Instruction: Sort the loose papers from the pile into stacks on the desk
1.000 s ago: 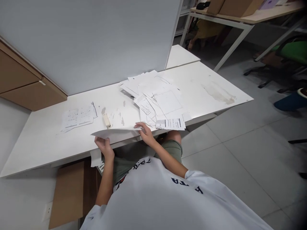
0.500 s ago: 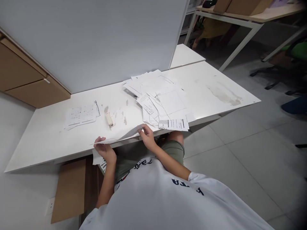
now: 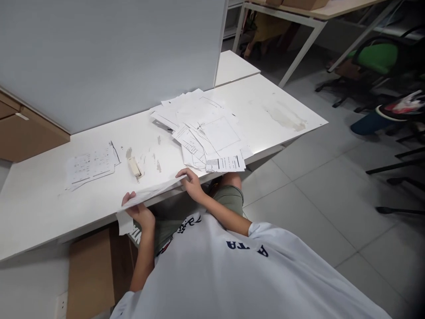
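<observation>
Between my hands, along the near edge of the desk, stretches a white sheet of paper (image 3: 156, 191), seen almost edge-on. My left hand (image 3: 140, 212) grips its left end, thumb and fingers on either side. At the other end my right hand (image 3: 191, 182) pinches a corner. Just beyond my right hand spreads a loose pile of printed papers (image 3: 221, 133). A smaller stack of printed sheets (image 3: 91, 166) lies on the left. A small cream-coloured block-like object (image 3: 134, 167) rests between the stack and the pile.
The white desk (image 3: 282, 95) has grey smudges and a stain at its right. Behind it stands a grey partition (image 3: 116, 53). Cardboard boxes are at the left (image 3: 33, 133) and below the desk (image 3: 89, 270). A green chair (image 3: 378, 57) and blue bin (image 3: 368, 122) stand right.
The camera view has turned right, so the desk sits further left. Both hands keep hold of the sheet, which now looks flatter and less curled at its right end.
</observation>
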